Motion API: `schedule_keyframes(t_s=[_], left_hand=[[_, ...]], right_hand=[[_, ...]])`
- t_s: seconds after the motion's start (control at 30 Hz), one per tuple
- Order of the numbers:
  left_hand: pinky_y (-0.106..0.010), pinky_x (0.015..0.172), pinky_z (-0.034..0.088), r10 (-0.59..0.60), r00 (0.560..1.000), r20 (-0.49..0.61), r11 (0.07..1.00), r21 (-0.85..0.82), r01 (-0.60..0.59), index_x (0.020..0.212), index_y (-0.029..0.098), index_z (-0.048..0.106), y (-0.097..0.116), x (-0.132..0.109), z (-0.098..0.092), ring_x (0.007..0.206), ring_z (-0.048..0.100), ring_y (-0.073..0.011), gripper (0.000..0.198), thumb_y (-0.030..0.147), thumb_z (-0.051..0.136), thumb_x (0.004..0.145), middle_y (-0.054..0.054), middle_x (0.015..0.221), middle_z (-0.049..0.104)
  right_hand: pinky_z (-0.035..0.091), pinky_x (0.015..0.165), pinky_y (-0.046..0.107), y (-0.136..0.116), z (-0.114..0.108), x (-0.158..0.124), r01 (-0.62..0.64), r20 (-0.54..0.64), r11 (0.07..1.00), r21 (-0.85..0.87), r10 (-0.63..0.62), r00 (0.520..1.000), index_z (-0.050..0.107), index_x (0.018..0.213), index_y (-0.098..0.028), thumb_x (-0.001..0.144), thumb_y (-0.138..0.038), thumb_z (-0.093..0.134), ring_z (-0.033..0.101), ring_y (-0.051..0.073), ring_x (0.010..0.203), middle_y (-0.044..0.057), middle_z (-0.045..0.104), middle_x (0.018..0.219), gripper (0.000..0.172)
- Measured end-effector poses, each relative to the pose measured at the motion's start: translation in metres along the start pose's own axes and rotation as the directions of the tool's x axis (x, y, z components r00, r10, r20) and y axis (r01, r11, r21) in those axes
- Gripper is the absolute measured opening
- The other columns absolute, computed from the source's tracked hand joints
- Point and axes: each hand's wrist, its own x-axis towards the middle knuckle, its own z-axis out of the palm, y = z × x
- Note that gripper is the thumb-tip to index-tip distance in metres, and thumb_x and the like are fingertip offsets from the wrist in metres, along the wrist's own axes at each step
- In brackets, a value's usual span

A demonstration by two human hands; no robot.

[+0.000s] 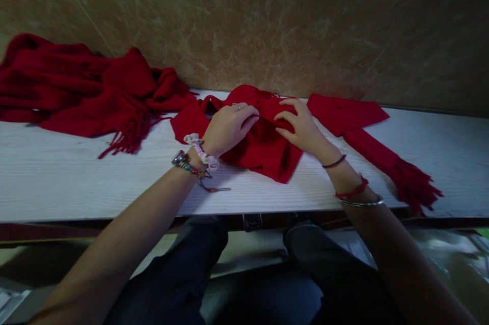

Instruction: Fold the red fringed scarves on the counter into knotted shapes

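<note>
A red scarf [263,149] lies bunched on the white bench top in front of me. My left hand [231,129], with a ring and wrist bands, pinches a bit of its cloth between thumb and fingers. Just to the right, my right hand [300,126] rests on the same scarf, its fingers curved and apart, with cloth under the fingertips. Whether the right fingers grip any cloth is not clear. Beyond that hand lies a folded length of red scarf with a fringed end [414,182]; its link to the middle piece is hidden.
A heap of red fringed scarves [87,88] lies at the left end of the white bench top [95,177]. A brown marbled wall [244,19] rises behind it. My legs [183,259] are below the front edge, and clear plastic [446,253] shows at lower right.
</note>
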Motion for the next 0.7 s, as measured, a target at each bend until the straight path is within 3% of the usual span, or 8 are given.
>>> schedule_keyframes(t_s=[0.07,0.2,0.37,0.7], left_hand=[[-0.028,0.073,0.043,0.011,1.0,0.002,1.0,0.011,-0.011,0.09,0.014,0.06,-0.001,0.0,0.0,0.079,0.057,-0.0169,0.021,0.023,0.041,0.088,-0.005,0.083,0.062],[-0.027,0.072,0.043,-0.012,1.0,0.011,0.999,0.036,0.012,0.09,0.014,0.06,-0.005,0.0,0.001,0.079,0.058,-0.0174,0.02,0.023,0.042,0.087,-0.006,0.084,0.062],[-0.027,0.072,0.043,-0.026,0.999,0.041,0.999,0.048,0.025,0.09,0.014,0.06,-0.009,0.0,0.003,0.08,0.058,-0.0174,0.017,0.021,0.045,0.086,-0.006,0.087,0.063],[-0.027,0.072,0.043,-0.009,1.0,-0.027,0.999,0.033,0.009,0.09,0.013,0.059,-0.005,0.001,0.001,0.08,0.056,-0.0173,0.018,0.021,0.043,0.086,-0.007,0.085,0.06]], right_hand=[[0.034,0.092,0.048,-0.003,0.0,0.002,0.009,-0.01,1.0,-0.005,-0.009,1.0,0.056,0.08,-0.024,0.071,-0.016,0.058,0.043,0.026,0.112,0.007,0.05,0.113,0.012],[0.039,0.087,0.045,0.01,-0.005,0.002,-0.051,-0.143,0.998,0.026,0.054,0.988,0.056,0.073,-0.023,0.068,-0.009,0.056,0.051,0.024,0.098,0.006,0.055,0.098,0.015],[0.043,0.082,0.041,0.025,-0.009,-0.001,-0.12,-0.256,0.988,0.096,0.141,0.956,0.056,0.069,-0.021,0.068,-0.014,0.059,0.053,0.022,0.089,0.005,0.054,0.088,0.008],[0.042,0.084,0.041,0.005,-0.008,0.002,-0.022,-0.217,0.997,0.069,0.037,0.975,0.061,0.071,-0.023,0.075,-0.024,0.059,0.053,0.022,0.093,0.005,0.056,0.091,0.005]])
